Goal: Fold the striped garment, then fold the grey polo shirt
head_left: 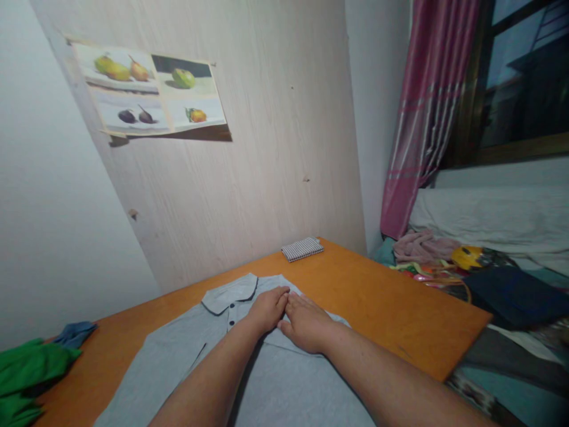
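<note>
A light grey polo shirt [293, 379] with a dark-edged collar and dark buttons lies spread on the orange table. My left hand [269, 309] rests on its upper part, just right of the buttons, with the fingers laid down over the fabric and the fingertips partly hidden. Beside it, my right hand [307, 323] lies flat on the shirt, its fingers stretched out and the thumb apart. The two hands touch or nearly touch at the fingertips. Both forearms cover part of the shirt's front.
The orange table [382, 308] meets a wood-grain wall. A folded checked cloth [303, 249] sits at its far edge. Green fabric [38, 367] and a blue cloth [75, 334] lie at left. Right of the table, clothes and a dark folded item [520, 296] are piled below a pink curtain [422, 118].
</note>
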Motion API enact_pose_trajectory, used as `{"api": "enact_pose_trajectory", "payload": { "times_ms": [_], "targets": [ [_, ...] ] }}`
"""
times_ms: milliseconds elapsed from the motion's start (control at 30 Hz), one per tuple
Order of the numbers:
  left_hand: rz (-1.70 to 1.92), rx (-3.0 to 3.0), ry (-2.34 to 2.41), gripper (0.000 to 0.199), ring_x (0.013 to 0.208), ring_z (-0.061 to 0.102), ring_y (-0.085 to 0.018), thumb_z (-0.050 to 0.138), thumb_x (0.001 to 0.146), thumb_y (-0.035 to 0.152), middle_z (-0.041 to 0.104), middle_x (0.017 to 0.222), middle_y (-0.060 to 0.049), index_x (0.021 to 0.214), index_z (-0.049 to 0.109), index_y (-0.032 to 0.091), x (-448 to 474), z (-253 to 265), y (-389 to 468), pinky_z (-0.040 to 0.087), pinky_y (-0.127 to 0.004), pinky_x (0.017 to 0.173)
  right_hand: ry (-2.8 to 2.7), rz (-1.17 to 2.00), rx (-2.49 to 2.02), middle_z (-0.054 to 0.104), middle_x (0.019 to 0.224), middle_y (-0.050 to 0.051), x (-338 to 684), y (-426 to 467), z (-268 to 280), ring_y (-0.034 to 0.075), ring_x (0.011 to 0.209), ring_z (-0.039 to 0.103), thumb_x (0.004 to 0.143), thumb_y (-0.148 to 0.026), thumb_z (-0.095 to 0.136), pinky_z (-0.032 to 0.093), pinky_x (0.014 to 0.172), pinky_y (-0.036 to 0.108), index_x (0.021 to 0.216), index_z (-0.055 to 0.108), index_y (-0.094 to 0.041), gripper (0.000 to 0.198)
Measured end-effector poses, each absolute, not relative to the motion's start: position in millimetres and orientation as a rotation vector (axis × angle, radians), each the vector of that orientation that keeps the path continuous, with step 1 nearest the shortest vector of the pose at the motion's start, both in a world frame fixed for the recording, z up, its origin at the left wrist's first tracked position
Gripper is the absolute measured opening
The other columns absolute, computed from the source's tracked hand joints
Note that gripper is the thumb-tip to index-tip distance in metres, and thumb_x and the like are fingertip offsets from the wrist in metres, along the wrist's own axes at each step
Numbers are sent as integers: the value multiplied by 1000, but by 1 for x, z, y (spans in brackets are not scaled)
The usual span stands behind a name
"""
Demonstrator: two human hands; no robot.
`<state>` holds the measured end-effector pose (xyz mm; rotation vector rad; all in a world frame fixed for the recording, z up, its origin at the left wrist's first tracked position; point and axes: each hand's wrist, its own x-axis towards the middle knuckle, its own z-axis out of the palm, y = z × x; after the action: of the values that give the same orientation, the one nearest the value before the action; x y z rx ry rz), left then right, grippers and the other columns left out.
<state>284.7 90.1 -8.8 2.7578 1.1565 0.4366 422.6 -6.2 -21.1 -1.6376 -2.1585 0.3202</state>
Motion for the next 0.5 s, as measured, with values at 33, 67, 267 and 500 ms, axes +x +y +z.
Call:
{"api": "enact_pose_trajectory", "payload": {
  "times_ms": [33, 67, 267, 500],
  "targets": [
    [443, 2754, 1175, 48, 128, 58, -18, 31, 102, 35, 64, 139, -7, 135, 61, 18, 284, -12, 94, 40, -29, 111, -2162, 320, -1639, 26, 162, 19, 423, -6, -21, 30, 152, 21, 97, -53, 38, 13, 125, 44, 157, 29, -4, 79],
    [451, 2749, 1196, 48, 128, 58, -19, 31, 102, 34, 64, 139, -8, 135, 61, 17, 283, -13, 97, 39, -31, 111, -2171, 317, -1638, 26, 163, 18, 423, -7, -21, 30, 152, 20, 97, -54, 37, 13, 125, 44, 157, 30, -4, 78],
    [460, 2832, 1180, 43, 141, 45, -19, 34, 101, 27, 56, 148, -8, 138, 56, 23, 285, -10, 112, 31, -38, 118, -2198, 325, -1676, 27, 162, 20, 423, -7, -21, 30, 153, 18, 98, -57, 32, 11, 126, 44, 156, 33, -2, 79],
    [176, 2891, 1320, 52, 152, 26, -29, 30, 101, 36, 37, 162, -6, 151, 42, 27, 287, -15, 124, 20, -60, 120, -2183, 360, -1680, 25, 163, 20, 422, -10, -17, 30, 153, 17, 98, -56, 32, 9, 126, 43, 156, 33, -2, 79]
  ]
}}
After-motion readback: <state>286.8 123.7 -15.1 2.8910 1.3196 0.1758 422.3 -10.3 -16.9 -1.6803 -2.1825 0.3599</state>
